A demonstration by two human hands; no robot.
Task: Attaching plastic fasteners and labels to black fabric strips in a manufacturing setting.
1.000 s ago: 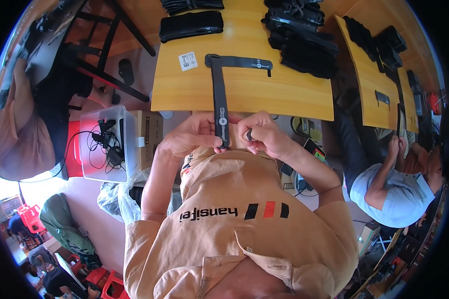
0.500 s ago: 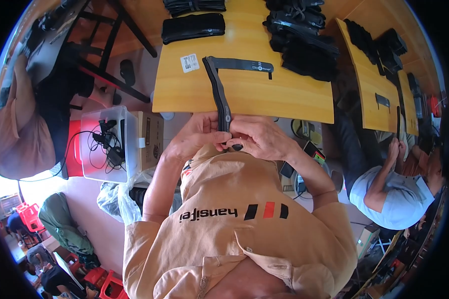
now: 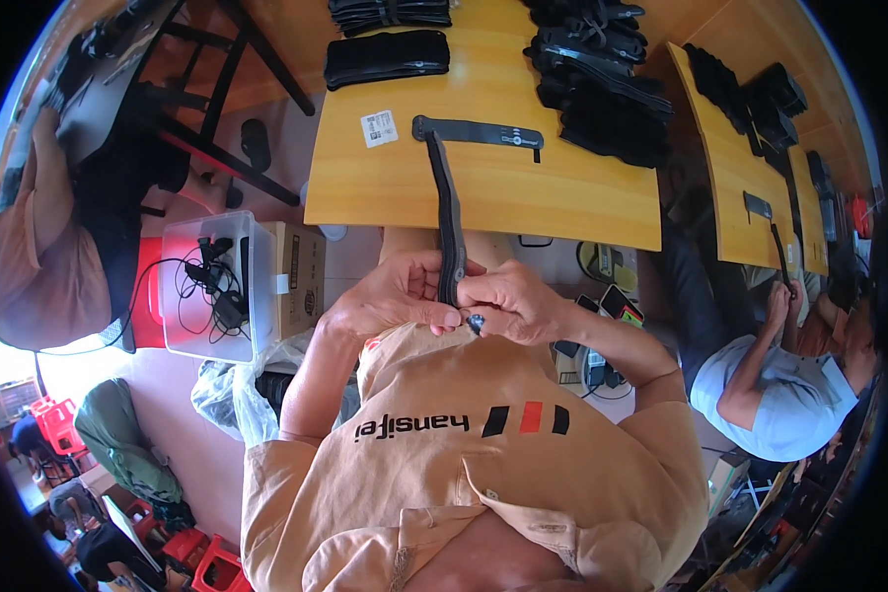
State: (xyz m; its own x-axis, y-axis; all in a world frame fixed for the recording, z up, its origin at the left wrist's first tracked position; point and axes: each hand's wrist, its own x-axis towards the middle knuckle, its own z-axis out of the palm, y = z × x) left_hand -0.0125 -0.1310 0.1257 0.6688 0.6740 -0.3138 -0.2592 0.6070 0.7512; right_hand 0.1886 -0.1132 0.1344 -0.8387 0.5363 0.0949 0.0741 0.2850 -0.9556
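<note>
A long black fabric strap (image 3: 447, 212) runs from the yellow table down to my hands in front of my shirt. My left hand (image 3: 405, 293) is closed round its lower part, thumb pointing toward the right hand. My right hand (image 3: 520, 304) pinches at the strap's near end; a small shiny dark piece (image 3: 476, 323) shows at its fingertips, too small to name. A second dark strap (image 3: 483, 132) with a short tab lies flat across the table, and the held strap's far end rests over it. A white printed label (image 3: 378, 128) lies left of it.
On the yellow table (image 3: 355, 202) are a folded black stack (image 3: 387, 57) and a pile of black straps (image 3: 607, 109). A clear bin (image 3: 217, 340) of cables stands left, beside a cardboard box (image 3: 301, 266). Another person (image 3: 789, 400) works at a table on the right.
Both hands have drawn the strap toward my body, so its far end has slid nearer over the strap lying on the table. A shiny piece now shows at the right fingertips.
</note>
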